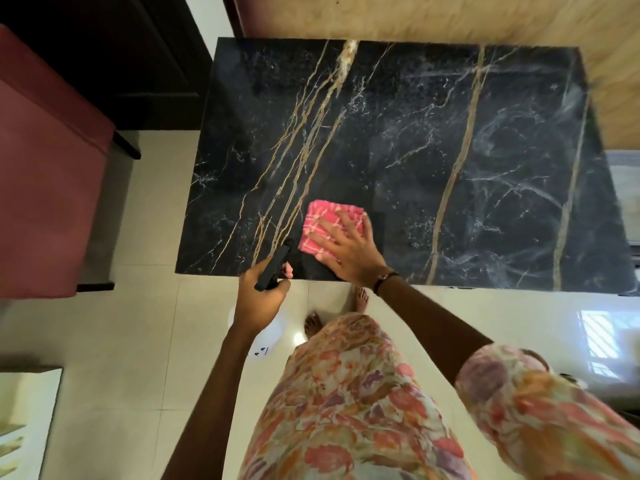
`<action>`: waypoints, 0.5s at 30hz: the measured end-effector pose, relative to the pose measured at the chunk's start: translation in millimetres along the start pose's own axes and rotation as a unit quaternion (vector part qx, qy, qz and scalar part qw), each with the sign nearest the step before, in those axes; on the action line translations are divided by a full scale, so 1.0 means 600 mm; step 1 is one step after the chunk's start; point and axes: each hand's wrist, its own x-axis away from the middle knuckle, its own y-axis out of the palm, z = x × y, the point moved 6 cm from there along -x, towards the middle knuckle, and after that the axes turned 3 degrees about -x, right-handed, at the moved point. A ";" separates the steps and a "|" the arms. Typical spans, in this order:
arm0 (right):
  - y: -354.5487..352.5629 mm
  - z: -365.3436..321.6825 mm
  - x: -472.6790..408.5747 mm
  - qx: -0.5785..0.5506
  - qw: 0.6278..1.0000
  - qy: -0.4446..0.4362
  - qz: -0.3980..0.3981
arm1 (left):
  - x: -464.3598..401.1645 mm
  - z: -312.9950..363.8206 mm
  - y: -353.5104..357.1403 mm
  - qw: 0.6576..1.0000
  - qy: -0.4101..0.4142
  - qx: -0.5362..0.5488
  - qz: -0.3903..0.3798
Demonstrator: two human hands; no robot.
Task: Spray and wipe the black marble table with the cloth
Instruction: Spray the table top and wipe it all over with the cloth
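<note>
The black marble table [398,140] with gold and white veins fills the upper middle of the head view. A folded pink cloth [323,220] lies flat on it near the front edge. My right hand [346,251] presses on the cloth with fingers spread. My left hand [261,296] grips a spray bottle just off the table's front edge; its black nozzle [275,266] points over the tabletop, and its white body [270,337] shows below my hand. Pale smears mark the right part of the tabletop.
A dark red upholstered seat [45,174] stands to the left of the table, with a dark cabinet behind it. A wood-look wall [450,19] runs behind the table. Cream floor tiles [138,341] lie below, where my bare feet stand.
</note>
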 end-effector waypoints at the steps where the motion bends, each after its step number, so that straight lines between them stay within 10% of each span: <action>1: 0.004 -0.011 0.012 0.002 1.000 -0.024 0.002 | -0.003 0.004 0.007 1.000 0.006 -0.006 -0.006; 7: 0.028 0.060 0.159 0.013 0.995 -0.101 0.012 | -0.022 0.033 0.043 0.999 0.018 -0.021 -0.027; 15: -0.006 0.170 0.112 -0.020 0.998 0.053 -0.018 | -0.033 0.062 0.100 0.999 -0.001 -0.021 -0.026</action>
